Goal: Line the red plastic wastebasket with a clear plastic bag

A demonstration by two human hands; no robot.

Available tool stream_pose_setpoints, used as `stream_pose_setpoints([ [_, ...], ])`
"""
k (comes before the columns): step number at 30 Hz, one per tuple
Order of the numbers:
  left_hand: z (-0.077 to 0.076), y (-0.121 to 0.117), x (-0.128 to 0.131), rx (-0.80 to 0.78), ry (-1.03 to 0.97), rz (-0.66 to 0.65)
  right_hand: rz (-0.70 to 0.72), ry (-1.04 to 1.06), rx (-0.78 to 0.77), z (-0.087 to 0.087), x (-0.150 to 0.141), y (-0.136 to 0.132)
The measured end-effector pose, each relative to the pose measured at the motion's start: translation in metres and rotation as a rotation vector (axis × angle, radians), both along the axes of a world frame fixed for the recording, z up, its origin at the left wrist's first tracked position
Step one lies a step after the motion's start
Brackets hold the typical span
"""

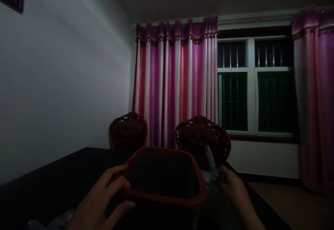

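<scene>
A reddish-brown rectangular tub [180,202] with rounded corners sits on the dark table in front of me. Its inside is too dark to make out. My left hand [104,191] grips its left rim, fingers over the edge and thumb lower on the outer side. To the right of the tub, my right hand [231,183] is closed on a clear plastic bag [210,176], whose twisted end sticks up above the fingers. The lower part of the bag is lost in shadow, so its contents cannot be told.
Crumpled clear plastic [61,219] lies at the lower left on the black table [52,177]. Behind the table stand two carved wooden chairs [129,131] with padded backs. Striped curtains [174,84] and a barred window [233,99] fill the far wall. The room is dim.
</scene>
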State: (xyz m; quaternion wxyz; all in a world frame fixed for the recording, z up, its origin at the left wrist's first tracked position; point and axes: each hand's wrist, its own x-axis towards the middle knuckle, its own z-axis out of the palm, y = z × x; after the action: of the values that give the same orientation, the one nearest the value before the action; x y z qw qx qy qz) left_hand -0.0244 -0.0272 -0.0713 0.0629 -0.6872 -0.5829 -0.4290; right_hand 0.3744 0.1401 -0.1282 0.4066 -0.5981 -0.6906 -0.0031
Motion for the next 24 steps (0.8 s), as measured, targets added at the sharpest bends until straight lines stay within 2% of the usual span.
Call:
stream_pose_setpoints([
  [3, -0.009, -0.003, -0.011, 0.013, 0.060, 0.004, -0.063, 0.059, 0.053, 0.009, 0.004, -0.005],
  [6, -0.012, -0.006, -0.019, 0.023, 0.099, 0.001, -0.130, 0.147, 0.142, 0.022, 0.006, -0.018],
  [10, -0.005, -0.011, -0.021, -0.007, 0.109, -0.033, -0.226, 0.299, 0.321, 0.045, 0.004, -0.048],
  [13, 0.003, -0.014, -0.024, -0.078, 0.036, -0.003, -0.279, 0.262, 0.392, 0.069, -0.001, -0.067],
  [16, 0.010, -0.014, -0.029, -0.095, -0.086, 0.024, -0.264, 0.066, 0.513, 0.104, -0.009, -0.077],
  [20, 0.018, -0.011, -0.028, -0.113, -0.241, -0.008, -0.226, -0.065, 0.640, 0.164, -0.020, -0.088],
  [24, 0.022, -0.006, -0.023, -0.080, -0.290, 0.000, -0.152, 0.091, 0.717, 0.228, -0.031, -0.100],
])
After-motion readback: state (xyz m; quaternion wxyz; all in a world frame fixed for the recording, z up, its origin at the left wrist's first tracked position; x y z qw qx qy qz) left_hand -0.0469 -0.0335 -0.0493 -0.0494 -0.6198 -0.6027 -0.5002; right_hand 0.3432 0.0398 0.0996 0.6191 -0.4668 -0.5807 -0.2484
